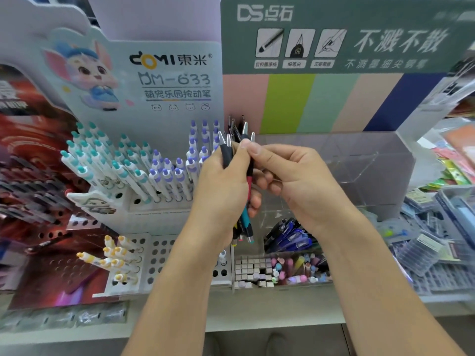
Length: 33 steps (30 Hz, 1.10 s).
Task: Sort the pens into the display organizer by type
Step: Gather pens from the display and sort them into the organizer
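My left hand (223, 186) grips a bundle of several black-bodied pens (227, 154), silver tips up, coloured ends poking out below the palm. My right hand (290, 176) pinches the top of one pen (249, 173) in that bundle, a black one with a red and teal lower part. Both hands hover in front of a clear acrylic display organizer (359, 160) under the green DS sign. A few dark pens (234, 124) stand in its back left corner. Blue pens (290, 233) lie in a lower compartment.
A white DOMI stand (133, 199) to the left holds teal-capped pens (102, 155), purple-capped pens (180, 163) and, lower down, yellow-capped pens (115, 255). A tray of small pastel erasers (280, 273) sits in front. Packaged stationery (442, 227) crowds the right.
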Motion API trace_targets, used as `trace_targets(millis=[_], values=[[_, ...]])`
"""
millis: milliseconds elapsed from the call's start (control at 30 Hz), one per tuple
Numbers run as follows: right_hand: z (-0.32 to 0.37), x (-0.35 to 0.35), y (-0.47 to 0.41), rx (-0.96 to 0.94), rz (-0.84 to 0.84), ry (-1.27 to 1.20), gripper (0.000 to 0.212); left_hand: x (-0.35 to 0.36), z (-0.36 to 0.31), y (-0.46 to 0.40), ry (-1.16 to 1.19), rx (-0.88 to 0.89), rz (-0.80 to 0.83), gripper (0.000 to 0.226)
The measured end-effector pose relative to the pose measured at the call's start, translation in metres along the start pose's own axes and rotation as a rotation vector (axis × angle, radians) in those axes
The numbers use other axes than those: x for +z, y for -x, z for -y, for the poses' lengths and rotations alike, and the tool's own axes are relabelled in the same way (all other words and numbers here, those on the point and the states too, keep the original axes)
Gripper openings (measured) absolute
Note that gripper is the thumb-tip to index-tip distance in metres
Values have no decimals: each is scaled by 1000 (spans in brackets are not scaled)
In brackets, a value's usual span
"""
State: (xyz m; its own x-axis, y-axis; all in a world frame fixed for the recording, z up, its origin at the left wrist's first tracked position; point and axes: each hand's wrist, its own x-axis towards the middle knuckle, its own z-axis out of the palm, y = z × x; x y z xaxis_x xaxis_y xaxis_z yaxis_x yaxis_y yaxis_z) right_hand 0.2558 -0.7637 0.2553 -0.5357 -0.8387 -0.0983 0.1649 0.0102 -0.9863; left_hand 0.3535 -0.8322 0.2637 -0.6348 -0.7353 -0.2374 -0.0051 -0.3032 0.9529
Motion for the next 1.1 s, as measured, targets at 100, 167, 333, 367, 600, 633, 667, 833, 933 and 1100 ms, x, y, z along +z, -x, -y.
trace_targets(millis=[100,167,333,367,600,633,667,833,933,1100], values=[[-1,-1,0,5,-79,-138,22,1,1,2,-73,-5,39,41],[-1,1,1,3,-68,-169,19,2,4,3,-54,-8,31,45],[8,4,4,-74,-82,-125,10,-3,4,1,95,27,-137,41],[14,2,5,-137,-117,-142,10,-7,3,0,122,40,-172,40],[21,-26,-22,-452,-473,136,8,-28,-3,-7,175,61,-210,36],[18,-26,-27,-454,-489,196,11,-28,-2,-7,167,52,-189,35],[15,-24,-31,-467,-490,259,13,-28,-1,-6,165,43,-170,33],[4,-15,-49,-544,-424,537,11,-24,2,-4,222,32,-121,15],[-5,-8,-58,-490,-387,663,10,-22,4,-4,243,49,-96,13],[-7,-8,-64,-415,-388,648,7,-21,2,-3,170,77,-53,17]])
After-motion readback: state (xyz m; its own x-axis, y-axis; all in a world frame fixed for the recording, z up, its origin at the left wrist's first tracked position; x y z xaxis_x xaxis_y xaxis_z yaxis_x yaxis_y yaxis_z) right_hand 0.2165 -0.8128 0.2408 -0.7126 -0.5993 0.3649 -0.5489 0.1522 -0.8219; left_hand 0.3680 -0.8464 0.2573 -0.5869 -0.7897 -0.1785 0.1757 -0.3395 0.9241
